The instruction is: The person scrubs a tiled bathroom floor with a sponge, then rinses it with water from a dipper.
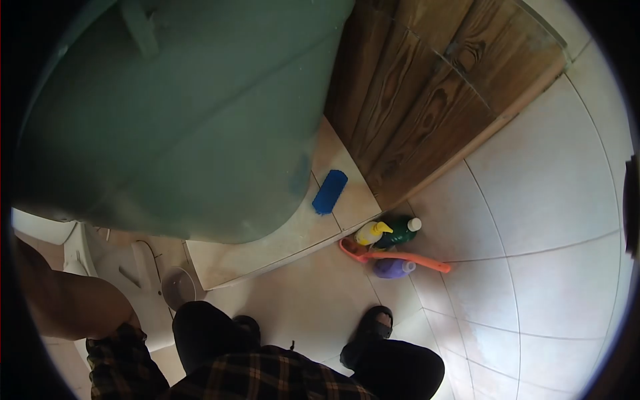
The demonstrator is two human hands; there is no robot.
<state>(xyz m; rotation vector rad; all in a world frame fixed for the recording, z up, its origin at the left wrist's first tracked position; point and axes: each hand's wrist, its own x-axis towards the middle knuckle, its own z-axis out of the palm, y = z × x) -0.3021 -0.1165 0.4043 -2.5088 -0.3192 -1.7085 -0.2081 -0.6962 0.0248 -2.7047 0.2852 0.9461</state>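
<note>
"What stands in the way?"

"A big greenish pane fills the upper left and hides part of the tiled ledge. A blue brush lies on the ledge, near wood-patterned tiles. Below are two sandals, one on each foot."

"And the containers?"

"Three bottles stand in the corner: yellow with a pump top, dark green and purple, both with white caps. I can't tell how full they are. A red-orange scoop lies by them, its handle passing between the green and purple ones. A round bin sits near the ledge's left end; its inside is too dim to read."

"What's nearest the arm?"

"A white fixture at the left, smooth and pale, with a small grey bar on it. The left arm crosses over its side."

"The hands?"

"Both are outside the view, so I can't tell whether their fingers are apart or together, or what they hold."
</note>
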